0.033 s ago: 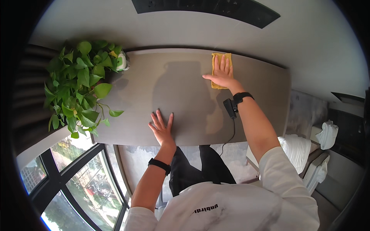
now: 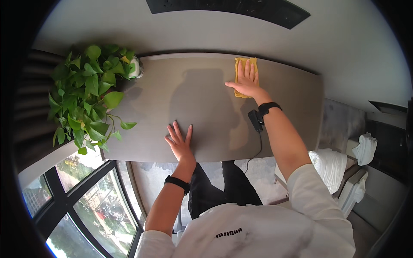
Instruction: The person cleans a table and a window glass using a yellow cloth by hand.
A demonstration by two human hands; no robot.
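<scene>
My right hand (image 2: 248, 84) lies flat on a folded yellow cloth (image 2: 252, 64) near the far edge of the grey-brown desk (image 2: 148, 112). Its fingers are stretched out and the thumb points left, past the cloth's edge. Much of the cloth is hidden under the palm. My left hand (image 2: 179, 142) rests on the bare desk top by the near edge, fingers spread, holding nothing. A black band circles each wrist. At the right wrist sits a small black device (image 2: 255, 120) with a cable.
A leafy green potted plant (image 2: 92, 90) covers the desk's left end. Beside it stands a small white-and-green package (image 2: 136, 69). A wall rises behind the desk. The cable (image 2: 260, 148) hangs over the near edge. Windows (image 2: 103, 206) are at lower left, white bedding (image 2: 329, 170) at right.
</scene>
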